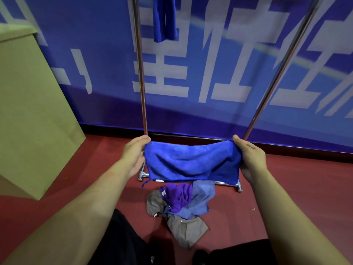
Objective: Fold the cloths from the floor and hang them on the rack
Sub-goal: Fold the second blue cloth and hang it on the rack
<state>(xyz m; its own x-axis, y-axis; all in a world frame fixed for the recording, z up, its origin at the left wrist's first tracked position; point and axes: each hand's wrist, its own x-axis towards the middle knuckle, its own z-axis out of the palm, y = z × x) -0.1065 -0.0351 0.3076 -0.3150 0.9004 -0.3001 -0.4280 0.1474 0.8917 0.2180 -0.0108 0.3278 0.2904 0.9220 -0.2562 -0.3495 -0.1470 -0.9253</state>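
The person stands facing the garment rack (141, 77) and holds a royal-blue microfibre cloth (192, 162) stretched level between both hands. The left hand (133, 156) pinches the cloth's left end, thumb on top at the upper corner; the right hand (252, 159) pinches the right end likewise, fingers curled behind the fabric. The cloth appears already doubled once: its upper edge sags slightly in the middle, and a loop tag dangles from the lower left corner. Likely faults from here: if either pinch slackens, the doubled layers may slide apart and the fold would be lost; if the hands are brought together unevenly, the next fold would come out skewed; the dangling loop could snag on the rack's base rail (225, 183) if the cloth is lowered. The cloth hangs between the hands, touching both, in front of the rack's two chrome uprights and above the floor (296, 188). Directly below it, on the red floor, lies a heap of unfolded cloths (181, 207): purple, pale blue and grey-brown pieces overlapping. One blue cloth (165, 18) already hangs at the top of the view, presumably from the rack's top bar, which is out of sight. A cardboard box (32, 111) stands at the left.
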